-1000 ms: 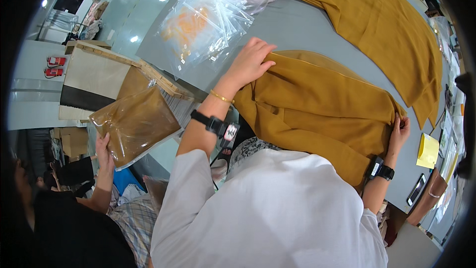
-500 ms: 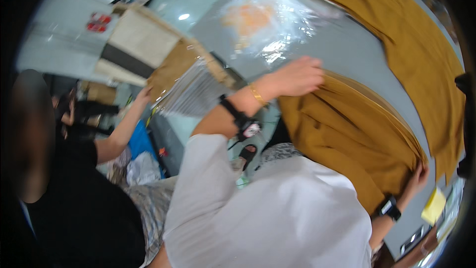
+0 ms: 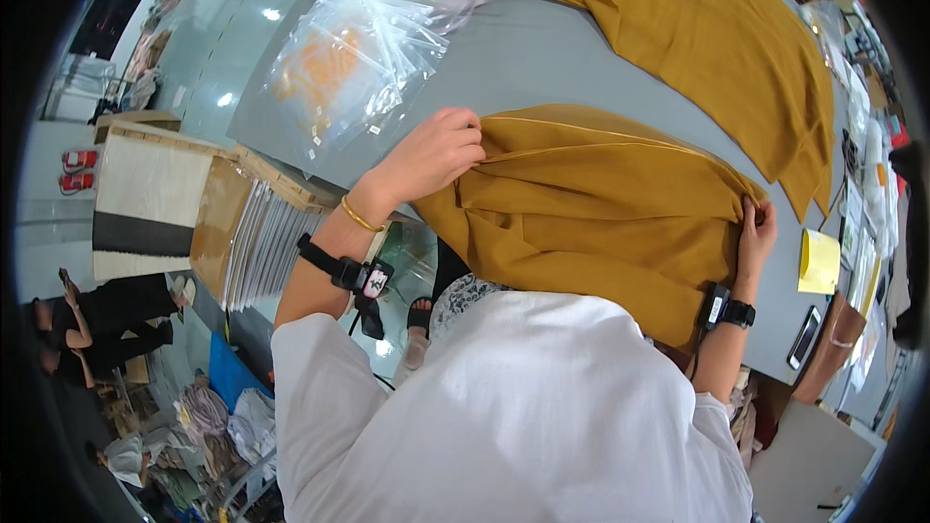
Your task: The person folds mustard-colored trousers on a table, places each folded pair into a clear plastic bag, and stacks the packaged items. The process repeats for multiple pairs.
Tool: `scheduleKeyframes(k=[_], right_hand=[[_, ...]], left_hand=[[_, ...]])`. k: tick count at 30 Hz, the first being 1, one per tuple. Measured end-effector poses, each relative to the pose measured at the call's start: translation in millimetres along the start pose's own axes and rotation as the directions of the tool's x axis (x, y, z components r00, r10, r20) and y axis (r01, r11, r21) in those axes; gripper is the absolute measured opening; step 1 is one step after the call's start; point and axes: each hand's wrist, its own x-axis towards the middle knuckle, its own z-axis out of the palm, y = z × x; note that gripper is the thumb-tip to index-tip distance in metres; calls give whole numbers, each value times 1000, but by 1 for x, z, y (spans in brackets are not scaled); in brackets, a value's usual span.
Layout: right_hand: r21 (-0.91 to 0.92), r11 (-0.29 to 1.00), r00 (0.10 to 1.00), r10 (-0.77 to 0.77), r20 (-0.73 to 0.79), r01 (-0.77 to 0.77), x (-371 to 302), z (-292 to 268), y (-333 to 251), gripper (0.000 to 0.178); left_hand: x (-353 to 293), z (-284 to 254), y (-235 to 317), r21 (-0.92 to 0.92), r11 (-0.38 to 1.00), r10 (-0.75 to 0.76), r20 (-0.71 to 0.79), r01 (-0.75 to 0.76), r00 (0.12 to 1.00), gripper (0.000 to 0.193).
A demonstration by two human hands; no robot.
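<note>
A mustard-brown cloth garment [image 3: 601, 223] is stretched between my hands, its near part hanging over the table's front edge in front of my white shirt. My left hand [image 3: 438, 157] is closed on its upper left corner, fingers pinched on the edge. At the other end, my right hand [image 3: 756, 237] grips the right corner of the same edge. Folds run across the cloth from one hand to the other. A second mustard-brown piece [image 3: 678, 48] lies spread on the grey table [image 3: 523, 53] beyond it.
Clear plastic bags [image 3: 358, 58], one with orange print, lie at the table's left. Right of my right hand are a yellow paper pad [image 3: 820, 261] and a phone [image 3: 804, 337]. Stacked boards [image 3: 145, 189] stand left of the table; people [image 3: 116, 320] are farther off.
The view has swung, and the nearby person in black at the left has gone out of it. Both hands still hold the garment's edge, now stretched more level across the front.
</note>
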Motion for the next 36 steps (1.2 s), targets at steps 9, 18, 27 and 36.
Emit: scheduleKeyframes(k=[9,18,27,36], right_hand=[[-12,988,983,152,-107,-155,-1,8,-23,19],[-292,734,777,-628,51,613,157,-157,-208,9],[-120,709,653,-693,-305,695,172,-219,-376,6],[-539,553,570,-807,-156,635,132,-257,-387,7]], left_hand=[[-4,-3,-14,-22,1000,-15,-50,14,999,15],[76,-284,-64,686,724,217,-321,69,922,27],[100,-389,-85,802,560,192,-367,206,910,33],[29,-406,-26,557,756,126,-641,345,757,15]])
